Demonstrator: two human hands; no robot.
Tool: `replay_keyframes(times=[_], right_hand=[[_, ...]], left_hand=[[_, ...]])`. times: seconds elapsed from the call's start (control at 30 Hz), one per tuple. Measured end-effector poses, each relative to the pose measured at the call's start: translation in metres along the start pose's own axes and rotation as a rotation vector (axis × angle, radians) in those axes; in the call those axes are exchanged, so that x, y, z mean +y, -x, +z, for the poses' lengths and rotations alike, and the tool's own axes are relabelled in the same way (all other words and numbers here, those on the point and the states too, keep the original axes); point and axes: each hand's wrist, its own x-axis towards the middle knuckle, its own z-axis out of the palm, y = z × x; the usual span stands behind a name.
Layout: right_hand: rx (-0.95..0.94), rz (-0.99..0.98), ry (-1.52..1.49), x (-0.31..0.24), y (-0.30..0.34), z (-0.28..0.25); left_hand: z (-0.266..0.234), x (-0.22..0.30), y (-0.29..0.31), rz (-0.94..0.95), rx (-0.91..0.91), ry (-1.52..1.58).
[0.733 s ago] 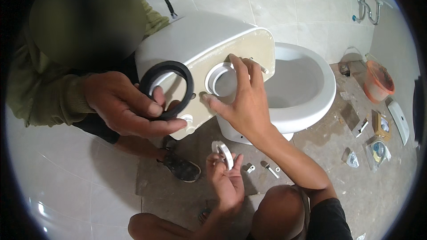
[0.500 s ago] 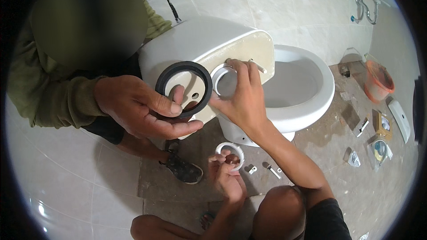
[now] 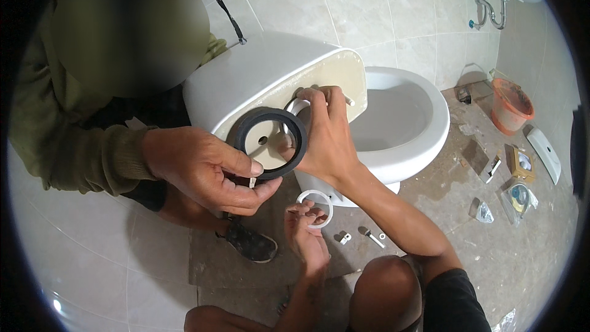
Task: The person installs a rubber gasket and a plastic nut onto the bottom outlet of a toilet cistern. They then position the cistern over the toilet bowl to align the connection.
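Observation:
My left hand (image 3: pixel 308 243) holds a white plastic ring (image 3: pixel 327 214) low over the floor, fingers curled against its side. My right hand (image 3: pixel 329 138) is up at the beige underside of a white toilet tank (image 3: pixel 246 80). Its fingers and thumb close around a white round fitting (image 3: pixel 297 108) there, partly hidden by the hand and a black ring. A co-worker's hand (image 3: pixel 206 166), in an olive sleeve, pinches that thick black rubber ring (image 3: pixel 299 154) in front of the tank, just left of my right hand. A small dark hole in the tank's underside shows through the ring.
Behind my right arm stands the white toilet bowl (image 3: pixel 402 117). A bolt (image 3: pixel 375 238) and a small white part (image 3: pixel 345 238) lie on the dusty floor. Farther right are an orange bucket (image 3: pixel 511 107), a white lid (image 3: pixel 544 155), a small box (image 3: pixel 521 165) and plastic-wrapped parts (image 3: pixel 519 200).
The co-worker's hand has moved the black ring rightward, so it overlaps my right hand and the white fitting more. My left hand still holds the white ring. The whole view has shifted slightly.

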Motion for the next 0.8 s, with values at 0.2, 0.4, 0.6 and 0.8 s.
replay_keyframes(times=[0.2, 0.4, 0.6, 0.8], right_hand=[[-0.001, -0.077, 0.066, 0.002, -0.003, 0.004], [0.008, -0.146, -0.065, 0.012, -0.002, 0.005], [0.004, -0.099, 0.132, 0.007, -0.001, 0.001], [0.005, -0.194, 0.021, 0.012, 0.001, 0.002]], left_hand=[[0.007, 0.006, -0.015, 0.02, -0.054, -0.078], [-0.001, 0.003, -0.027, 0.067, -0.158, -0.075], [0.013, 0.008, -0.033, 0.114, -0.166, -0.131], [0.023, 0.009, -0.03, 0.136, -0.166, -0.171]])
